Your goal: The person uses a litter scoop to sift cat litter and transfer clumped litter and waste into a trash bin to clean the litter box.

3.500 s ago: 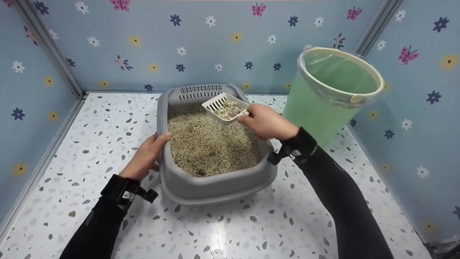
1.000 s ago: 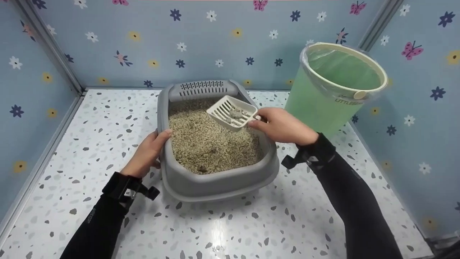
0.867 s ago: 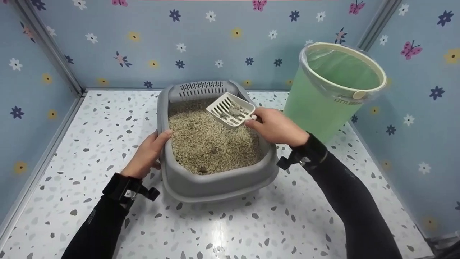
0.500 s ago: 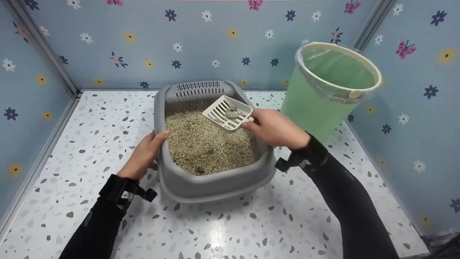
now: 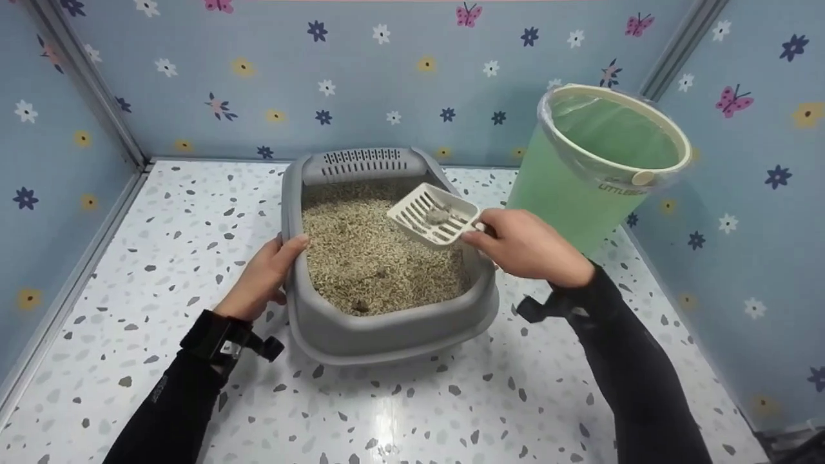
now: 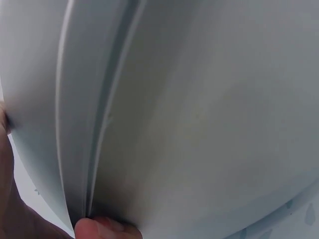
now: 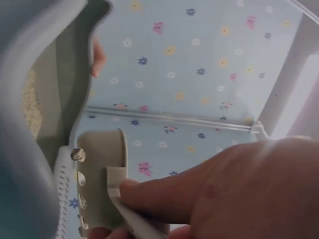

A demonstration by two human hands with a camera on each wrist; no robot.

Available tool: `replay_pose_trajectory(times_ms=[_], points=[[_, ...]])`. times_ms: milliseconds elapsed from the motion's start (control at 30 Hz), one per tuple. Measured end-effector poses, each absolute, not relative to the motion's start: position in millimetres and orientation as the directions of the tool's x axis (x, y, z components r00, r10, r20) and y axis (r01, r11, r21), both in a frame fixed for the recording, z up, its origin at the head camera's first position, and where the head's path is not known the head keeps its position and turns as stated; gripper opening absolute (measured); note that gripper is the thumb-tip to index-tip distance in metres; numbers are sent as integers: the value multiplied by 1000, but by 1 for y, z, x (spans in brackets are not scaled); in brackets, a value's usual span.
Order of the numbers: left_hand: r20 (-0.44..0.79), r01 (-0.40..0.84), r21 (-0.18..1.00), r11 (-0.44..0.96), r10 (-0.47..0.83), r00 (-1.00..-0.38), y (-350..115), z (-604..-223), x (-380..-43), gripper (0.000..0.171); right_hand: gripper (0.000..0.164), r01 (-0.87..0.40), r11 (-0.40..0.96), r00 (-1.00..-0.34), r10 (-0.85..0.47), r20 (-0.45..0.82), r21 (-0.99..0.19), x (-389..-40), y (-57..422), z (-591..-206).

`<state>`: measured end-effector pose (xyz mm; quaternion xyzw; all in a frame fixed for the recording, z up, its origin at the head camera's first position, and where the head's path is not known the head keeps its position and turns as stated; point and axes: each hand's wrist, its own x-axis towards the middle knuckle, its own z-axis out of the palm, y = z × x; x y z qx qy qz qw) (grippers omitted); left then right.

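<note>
My right hand [image 5: 528, 248] grips the short handle of a cream slotted litter scoop [image 5: 408, 214], raised over the right side of a grey litter box [image 5: 387, 341]. A pale clump [image 5: 439, 215] and a few small bits lie on the slots. Tan granular litter [image 5: 361, 245] fills the box, with a dark lump [image 5: 361, 305] near its front. My left hand [image 5: 261, 274] holds the box's left rim, thumb over the top and fingers underneath. In the left wrist view, fingertips [image 6: 104, 229] curl at the lip. The right wrist view shows the scoop [image 7: 99, 149] from below, tilted.
A green bin [image 5: 567, 187] with a cream rim and clear liner stands to the right, behind my right hand. Flowered panels [image 5: 361, 84] enclose the back and both sides. The box sits on a white speckled surface [image 5: 193, 212].
Much loose litter has left the scoop, so its slots show around the clump. The scoop has shifted right and nearer to me, swaying side to side. My left hand keeps its place.
</note>
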<state>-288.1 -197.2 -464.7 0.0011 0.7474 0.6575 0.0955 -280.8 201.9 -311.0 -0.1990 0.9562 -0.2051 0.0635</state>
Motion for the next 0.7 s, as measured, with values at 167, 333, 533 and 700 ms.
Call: replay_pose_trajectory(times_ms=[167, 333, 533, 700], points=[[-143, -123, 982, 144, 135, -981, -199, -462, -288, 66, 30, -330, 817, -925, -380, -11, -473, -291, 197, -318], [-143, -121, 981, 149, 143, -979, -199, -461, -288, 69, 28, -331, 826, -929, -370, 5, -455, -293, 204, -320], [-150, -130, 982, 137, 152, -977, -198, -461, -289, 70, 31, -342, 824, -930, -365, 37, -452, -294, 220, -308], [-146, -125, 982, 139, 151, -978, -198, -462, -289, 69, 33, -302, 831, -943, -333, 18, -468, -298, 238, -286]])
